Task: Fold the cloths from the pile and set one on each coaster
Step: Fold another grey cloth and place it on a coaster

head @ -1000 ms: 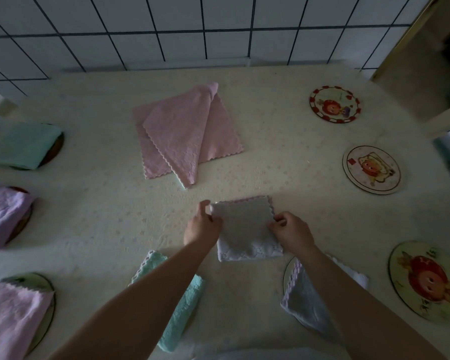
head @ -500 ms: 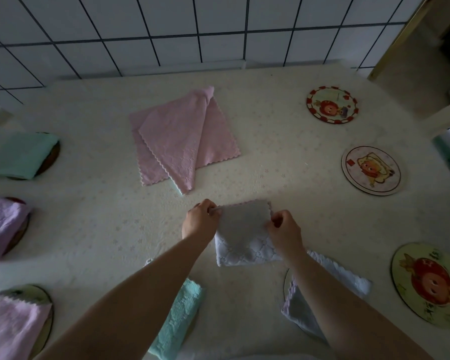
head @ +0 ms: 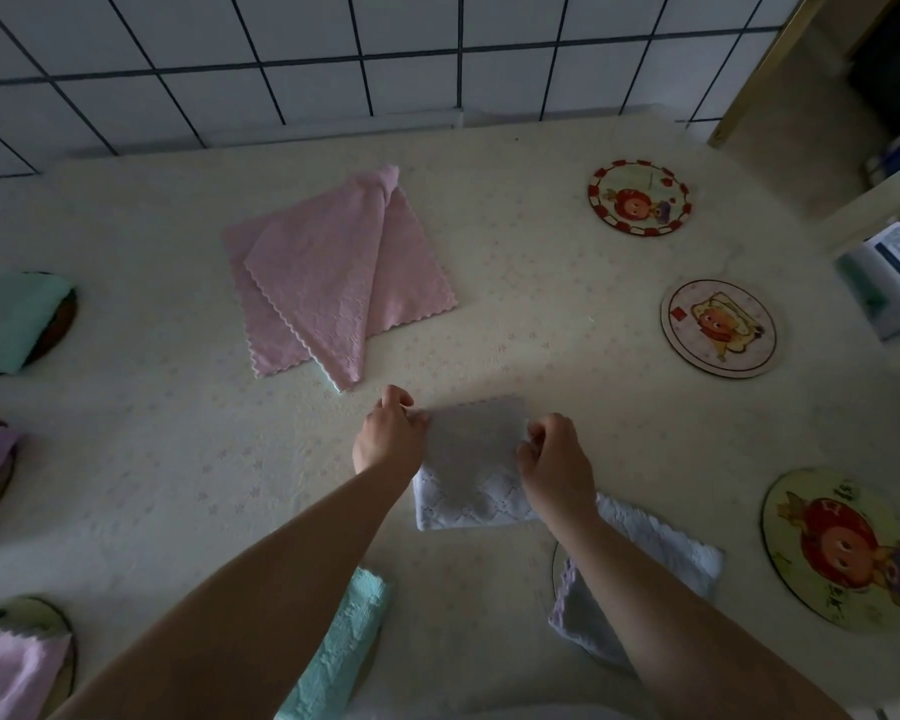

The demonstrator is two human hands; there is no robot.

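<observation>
White-tiled wall backs the counter [head: 541, 262]. Left hand [head: 388, 441] and right hand [head: 557, 467] pinch the folded grey cloth [head: 471, 459] near the front edge, fingers curled closed; pink pile [head: 333, 283] behind, bare coasters [head: 718, 327] right.

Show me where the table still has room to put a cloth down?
Three coasters on the right are bare: the red-rimmed one, the pale one, the big one. Bare table lies left of the hands. It is crowded near the grey cloth.

Both hands slid nearer on white cloth [head: 471, 459] w/ fingers curled.
</observation>
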